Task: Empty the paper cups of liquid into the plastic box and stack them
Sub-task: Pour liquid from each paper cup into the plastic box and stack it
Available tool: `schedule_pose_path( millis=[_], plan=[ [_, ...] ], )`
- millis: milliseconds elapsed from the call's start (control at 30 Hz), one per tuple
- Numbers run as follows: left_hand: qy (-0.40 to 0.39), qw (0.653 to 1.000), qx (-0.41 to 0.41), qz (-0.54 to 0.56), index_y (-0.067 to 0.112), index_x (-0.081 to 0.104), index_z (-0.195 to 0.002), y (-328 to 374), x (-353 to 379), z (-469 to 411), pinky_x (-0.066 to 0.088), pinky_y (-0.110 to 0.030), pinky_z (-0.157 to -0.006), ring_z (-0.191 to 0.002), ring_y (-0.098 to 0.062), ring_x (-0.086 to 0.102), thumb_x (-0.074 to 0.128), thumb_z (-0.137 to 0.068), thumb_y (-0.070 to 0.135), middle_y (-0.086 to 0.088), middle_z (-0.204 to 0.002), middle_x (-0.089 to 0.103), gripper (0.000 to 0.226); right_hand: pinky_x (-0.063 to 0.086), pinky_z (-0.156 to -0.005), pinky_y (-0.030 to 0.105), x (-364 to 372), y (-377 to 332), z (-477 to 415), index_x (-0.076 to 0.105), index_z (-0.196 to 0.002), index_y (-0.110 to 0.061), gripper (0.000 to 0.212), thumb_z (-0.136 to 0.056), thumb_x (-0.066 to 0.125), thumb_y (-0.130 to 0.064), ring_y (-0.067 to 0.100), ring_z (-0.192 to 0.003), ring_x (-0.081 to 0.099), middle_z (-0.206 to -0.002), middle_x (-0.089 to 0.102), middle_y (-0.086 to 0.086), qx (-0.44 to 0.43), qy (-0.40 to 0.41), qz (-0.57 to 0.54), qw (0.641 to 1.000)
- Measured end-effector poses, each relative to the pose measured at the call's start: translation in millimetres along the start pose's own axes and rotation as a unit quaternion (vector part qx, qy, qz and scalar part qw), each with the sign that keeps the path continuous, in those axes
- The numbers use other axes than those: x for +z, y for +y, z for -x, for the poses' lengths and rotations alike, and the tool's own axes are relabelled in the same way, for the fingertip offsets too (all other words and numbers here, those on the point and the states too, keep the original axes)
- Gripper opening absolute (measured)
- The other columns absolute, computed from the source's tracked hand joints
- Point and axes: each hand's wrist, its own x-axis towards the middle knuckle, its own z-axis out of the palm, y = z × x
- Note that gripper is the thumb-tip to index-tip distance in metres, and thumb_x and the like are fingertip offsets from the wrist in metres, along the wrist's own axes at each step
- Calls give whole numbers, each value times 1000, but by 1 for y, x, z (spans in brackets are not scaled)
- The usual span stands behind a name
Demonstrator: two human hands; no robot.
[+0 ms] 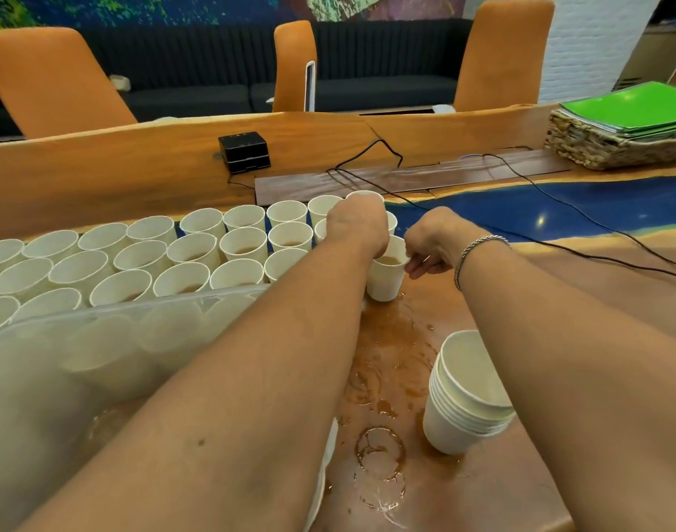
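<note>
Several white paper cups (pixel 244 243) with brown liquid stand in rows at the left and middle of the table. My left hand (pixel 357 224) reaches over the rows' right end and grips the rim of one cup (pixel 384 276) holding brown liquid. My right hand (pixel 430 243) pinches that same cup's rim from the right. A clear plastic box (pixel 117 312) lies at the near left, under my left forearm. A stack of empty cups (pixel 465 401) stands at the near right, tilted slightly.
Brown spills and ring stains (pixel 380 447) mark the wood between box and stack. Black cables (pixel 559 240) cross the table behind my hands. A black device (pixel 245 151) and a woven tray with green folders (pixel 620 132) sit at the back. Orange chairs stand beyond.
</note>
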Motion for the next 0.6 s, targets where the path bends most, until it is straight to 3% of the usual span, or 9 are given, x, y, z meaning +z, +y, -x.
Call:
schedule_pose_path(
  millis=[133,200,267,400,467,600],
  plan=[
    [-1,999,-9,38,10,57,-124,6,-5,2,45,-31,-74,-108,-25,59,64,-92,11,-9,-117,60,33,55,-73,30,-12,7,9,63,-102,2,23,-102,45,-11,17,-76,71,-87,74,12,13,2,3,1000],
    [-3,997,-19,74,11,57,-116,12,-11,5,45,-32,-72,-99,-25,57,63,-91,10,-8,-107,59,25,52,-68,28,-21,9,14,64,-92,1,23,-100,45,-9,18,-75,69,-85,73,12,7,22,4,1000],
    [2,992,-33,121,13,55,-99,18,-19,10,45,-33,-68,-90,-25,56,63,-90,10,-7,-99,58,13,49,-60,27,-31,10,21,64,-87,1,23,-98,45,-7,19,-70,69,-77,72,12,2,41,3,999],
    [29,979,-49,194,13,51,-83,25,-45,26,51,-33,-69,-89,-25,60,65,-89,11,-7,-94,61,15,43,-45,21,-53,8,49,62,-82,0,23,-96,44,-3,15,-50,63,-53,66,9,-12,72,-15,997],
    [31,975,-51,214,12,54,-81,23,-62,36,59,-32,-74,-85,-22,65,62,-91,11,-6,-91,64,13,43,-46,21,-62,3,69,61,-79,-1,21,-94,47,-3,15,-49,63,-52,66,8,-31,95,-34,994],
    [-8,959,-55,278,9,57,-79,13,-96,58,61,-27,-56,-70,-20,73,59,-95,9,-9,-92,70,16,50,-60,27,-70,-17,117,64,-84,-1,19,-93,49,-7,18,-64,67,-74,72,13,-82,131,-41,987]
  ],
)
